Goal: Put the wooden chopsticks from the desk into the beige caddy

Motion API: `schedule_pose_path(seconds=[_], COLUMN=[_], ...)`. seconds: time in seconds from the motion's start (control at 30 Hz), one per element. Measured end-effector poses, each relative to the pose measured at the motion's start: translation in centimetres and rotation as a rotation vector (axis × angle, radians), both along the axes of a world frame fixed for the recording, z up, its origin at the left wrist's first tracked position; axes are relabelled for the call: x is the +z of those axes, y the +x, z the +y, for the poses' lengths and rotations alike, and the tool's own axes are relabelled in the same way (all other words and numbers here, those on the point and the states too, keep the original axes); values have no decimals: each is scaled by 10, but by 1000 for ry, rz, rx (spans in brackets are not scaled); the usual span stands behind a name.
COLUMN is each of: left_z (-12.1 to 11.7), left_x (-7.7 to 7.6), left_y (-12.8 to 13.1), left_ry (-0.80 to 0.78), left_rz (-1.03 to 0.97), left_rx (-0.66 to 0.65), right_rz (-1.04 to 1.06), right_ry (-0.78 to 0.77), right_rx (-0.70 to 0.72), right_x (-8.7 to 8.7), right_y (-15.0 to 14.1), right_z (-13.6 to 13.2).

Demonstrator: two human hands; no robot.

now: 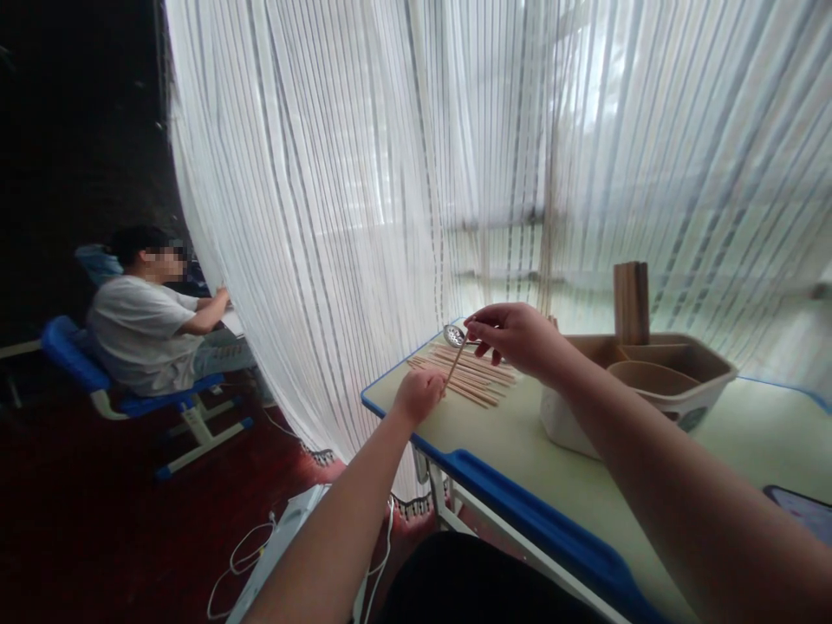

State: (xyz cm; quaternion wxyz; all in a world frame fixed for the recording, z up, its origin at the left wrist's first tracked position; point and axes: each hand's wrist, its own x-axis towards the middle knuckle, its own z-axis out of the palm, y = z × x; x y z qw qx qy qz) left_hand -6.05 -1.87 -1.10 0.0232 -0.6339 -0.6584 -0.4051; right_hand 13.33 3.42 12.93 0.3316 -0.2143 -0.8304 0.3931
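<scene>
While many sticks (479, 387) are lying untouched on the surface (507, 438), the left hand (422, 393) and right hand (510, 334) are gripping one stick (456, 360); a bundle (631, 303) is standing in the caddy (564, 426).

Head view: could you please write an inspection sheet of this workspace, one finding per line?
Surface: pale desk with blue edging.
Things at work: one tilted wooden stick; loose sticks lie nearby.
Clutter: perforated spoon, divided container with upright bundle, phone-like device partly out of frame.
Hands: left hand closed at the stick's lower end; right hand pinching its upper end.
Cables: white cable, lower than the desktop.
Surroundings: sheer curtain; another person seated at left.
</scene>
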Motion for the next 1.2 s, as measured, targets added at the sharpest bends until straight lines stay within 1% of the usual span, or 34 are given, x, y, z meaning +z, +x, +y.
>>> schedule_pose_path(seconds=[0.07,0.1,0.2,0.27,0.37,0.47,0.57,0.7,0.83,0.93,1.0,1.03,1.1,1.17,1.2], left_z=[-2,-3,-4,-2,1,3,4,4,2,2,4,5,11,18,22], left_x=[0,0,0,0,-1,-2,-3,-4,-4,-2,3,7,19,34,43], left_y=[0,1,5,9,12,10,7,5,5,7,12,16,28,43,51], left_ry=[19,27,21,9,32,70,73,70,98,178,256,292,326,317,312], left_rz=[-18,-14,47,121,239,289,288,279,220,109,-5,-74,-199,-285,-324], left_rx=[-57,-64,-26,3,43,68,64,64,63,38,-6,-38,-121,-214,-257], right_rz=[-27,-34,-1,42,96,105,78,56,-43,-186,-381,-493,-691,-807,-835], right_ry=[64,109,249,312,351,367,412,515,669,794,776,722,559,427,395], right_rx=[-48,-77,-165,-212,-254,-287,-325,-354,-348,-376,-395,-404,-422,-443,-461], right_x=[2,3,6,7,8,7,6,9,18,30,37,40,46,49,50], right_y=[3,5,10,12,13,13,14,18,24,37,52,62,84,105,113], right_z=[0,0,1,0,0,2,7,9,4,6,12,17,26,33,35])
